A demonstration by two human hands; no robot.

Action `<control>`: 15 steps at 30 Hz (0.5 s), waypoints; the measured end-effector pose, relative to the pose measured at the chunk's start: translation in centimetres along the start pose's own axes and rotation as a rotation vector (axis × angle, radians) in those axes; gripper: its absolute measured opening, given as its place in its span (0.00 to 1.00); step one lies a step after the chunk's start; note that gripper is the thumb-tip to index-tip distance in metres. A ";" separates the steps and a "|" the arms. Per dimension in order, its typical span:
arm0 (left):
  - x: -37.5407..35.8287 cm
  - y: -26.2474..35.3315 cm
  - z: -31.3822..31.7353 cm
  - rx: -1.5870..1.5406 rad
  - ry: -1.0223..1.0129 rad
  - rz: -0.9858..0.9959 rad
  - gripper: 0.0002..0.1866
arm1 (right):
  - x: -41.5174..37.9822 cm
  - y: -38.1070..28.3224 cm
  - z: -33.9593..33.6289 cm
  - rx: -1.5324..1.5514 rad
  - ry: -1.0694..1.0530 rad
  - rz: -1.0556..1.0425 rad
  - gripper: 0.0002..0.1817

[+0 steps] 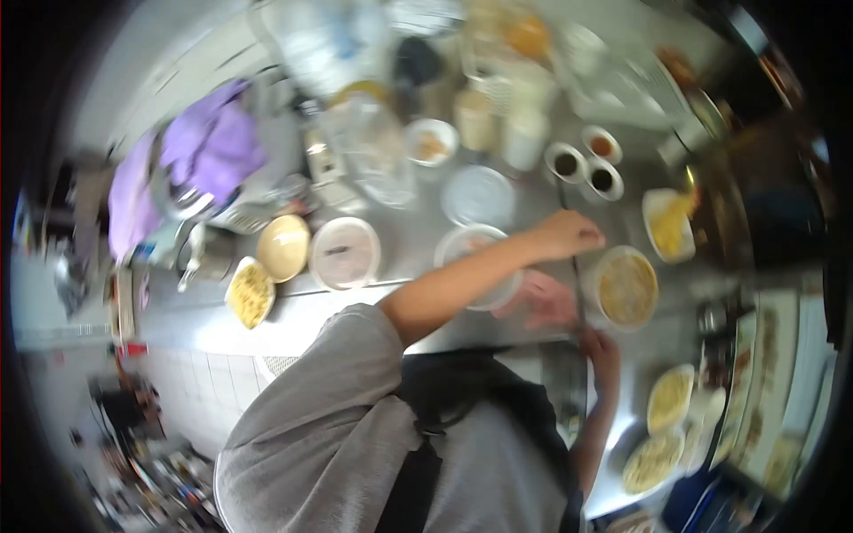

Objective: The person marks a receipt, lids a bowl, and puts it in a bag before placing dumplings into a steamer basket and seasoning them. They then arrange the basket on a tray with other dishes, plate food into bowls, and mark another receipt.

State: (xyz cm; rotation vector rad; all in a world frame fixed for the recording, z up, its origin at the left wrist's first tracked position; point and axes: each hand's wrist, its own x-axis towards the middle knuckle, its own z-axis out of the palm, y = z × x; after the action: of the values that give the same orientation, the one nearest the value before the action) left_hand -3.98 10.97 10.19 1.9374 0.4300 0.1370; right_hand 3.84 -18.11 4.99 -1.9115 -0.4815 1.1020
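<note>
far left of the steel counter (400,235): purple cloth (209,147) heaped near the back edge. nearer the front edge, a dish of yellow noodles (251,293) already filled, a tan bowl (284,247) just beside it, then a round lidded tub (345,253), lid on. judging by these, much of the plating looks done at this end.

toward the middle: a clear plastic container (475,258) partly hidden under the forearm, contents too blurred to name. behind it, three small sauce cups (566,163) holding dark liquid, close together.

left hand (569,233) reaching across over the counter's middle, curled into a fist round a thin stick (576,275), possibly chopsticks, running from the sauce cups toward the front edge. just right of that fist, touching or nearly so, a bowl of brownish soup (626,289), full. below the fist, a pinkish shape, too blurred to identify.

right hand (604,351) at the front edge, by the lower end of the stick; fingers smeared, so hard to say whether clamped on it or merely resting against it.

further right: a white bowl of yellow food (671,226) near the back, and two filled plates (671,400) toward the front right corner. soup bowl seemingly the one in work; nothing visibly empty waiting, as far as the blur allows.
</note>
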 end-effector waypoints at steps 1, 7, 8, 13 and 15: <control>-4.2 1.8 -4.4 0.072 0.031 -0.030 0.23 | -1.1 -0.4 -0.3 -0.079 0.013 -0.012 0.20; -20.4 -12.9 -25.5 0.541 1.058 -0.455 0.14 | -4.2 -0.3 0.0 -0.012 0.203 0.051 0.18; -20.8 -13.7 -28.0 0.585 1.163 -0.430 0.15 | -4.1 -1.2 1.1 0.007 0.194 0.034 0.18; -16.4 -21.1 -37.9 0.515 1.202 -0.657 0.18 | -1.7 -9.6 8.6 -0.100 0.155 -0.069 0.18; -16.1 -20.7 -39.5 0.496 1.088 -0.686 0.20 | -1.1 -12.3 11.8 -0.008 -0.038 -0.131 0.17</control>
State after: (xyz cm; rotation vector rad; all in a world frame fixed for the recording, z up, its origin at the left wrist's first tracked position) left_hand -35.25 46.60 8.76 1.9092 1.9565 0.6876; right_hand -5.66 -6.23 12.83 -1.8407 -0.6241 1.0543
